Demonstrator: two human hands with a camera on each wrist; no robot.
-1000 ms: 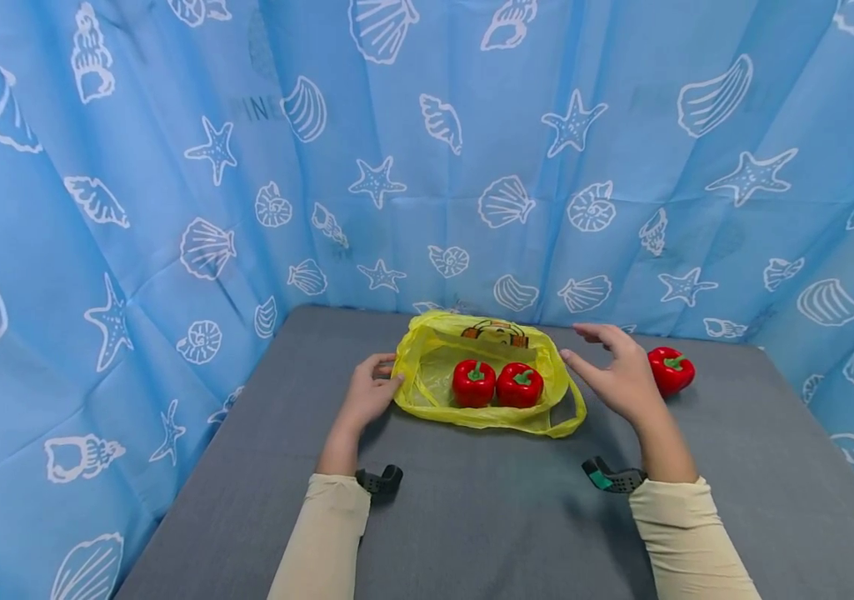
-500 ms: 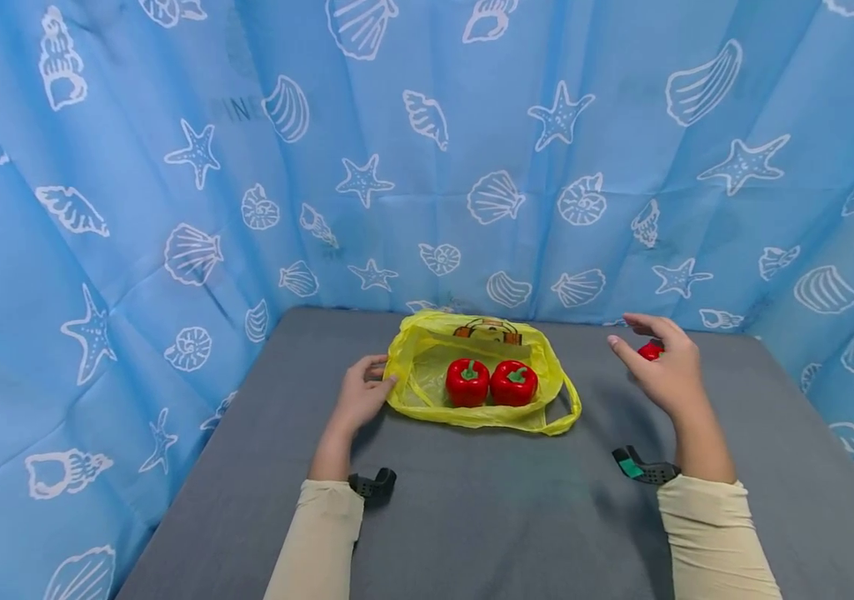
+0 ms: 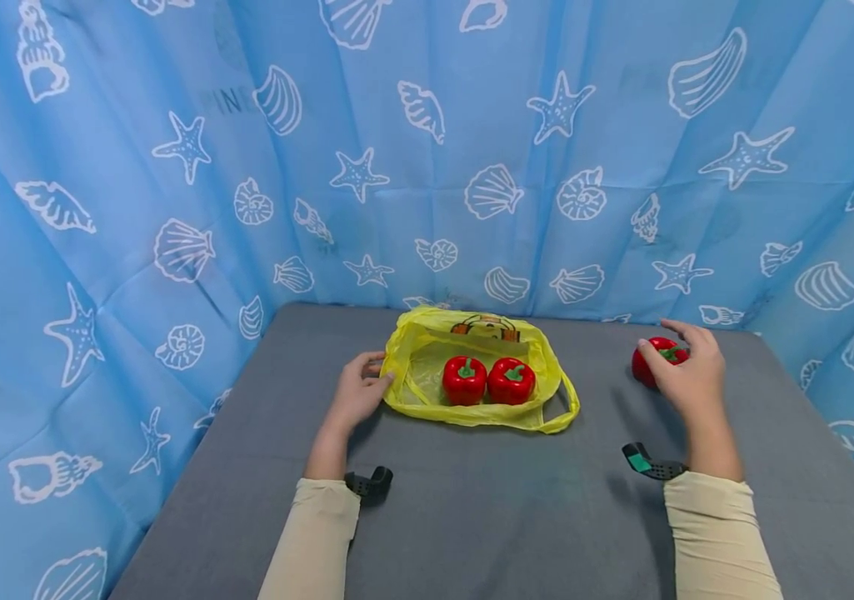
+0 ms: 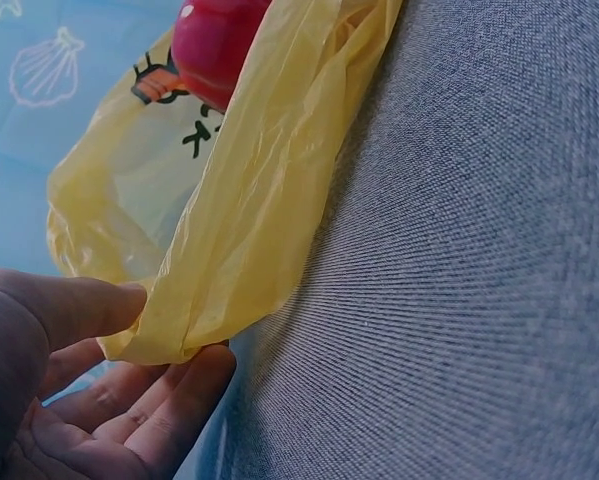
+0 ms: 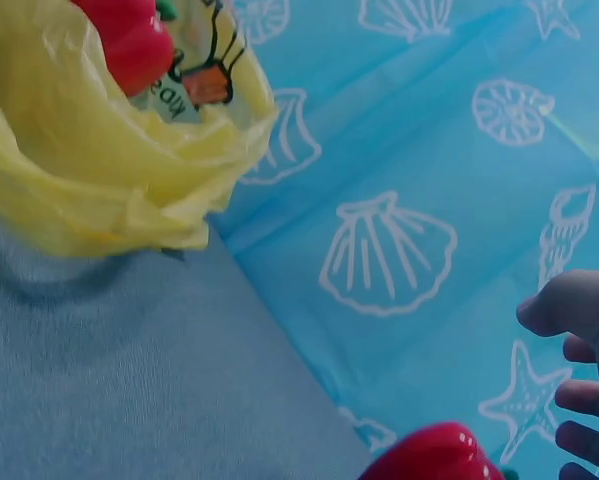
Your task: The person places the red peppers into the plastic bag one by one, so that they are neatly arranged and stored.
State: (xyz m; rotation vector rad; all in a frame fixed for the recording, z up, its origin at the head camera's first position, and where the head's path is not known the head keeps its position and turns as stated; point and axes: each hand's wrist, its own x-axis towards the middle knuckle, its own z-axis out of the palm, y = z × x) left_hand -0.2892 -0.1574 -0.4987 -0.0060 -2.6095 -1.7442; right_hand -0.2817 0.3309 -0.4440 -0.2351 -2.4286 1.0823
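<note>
A yellow plastic bag point(image 3: 415, 367) lies mouth open on the table, with two red bell peppers, one on the left point(image 3: 464, 383) and one on the right point(image 3: 511, 383), side by side inside. My left hand point(image 3: 355, 390) pinches the bag's left end; in the left wrist view the thumb is on one side of the plastic and fingers on the other. To the right, a third red bell pepper point(image 3: 659, 343) lies on the cloth. Around it reaches my right hand point(image 3: 692, 371), thumb and fingers spread. In the right wrist view this hand point(image 5: 594, 330) is apart from the pepper point(image 5: 434, 458).
Grey cloth point(image 3: 471, 508) covers the table. Behind it and along the sides hangs a blue curtain point(image 3: 397, 217) printed with white shells and starfish. A loose bag handle point(image 3: 567, 414) sticks out at the bag's right. Each wrist wears a black camera mount, left point(image 3: 370, 485) and right point(image 3: 651, 465).
My right hand has moved away from the bag's right end, over to the third pepper at the right. My left hand keeps its hold on the bag. The head view has shifted slightly.
</note>
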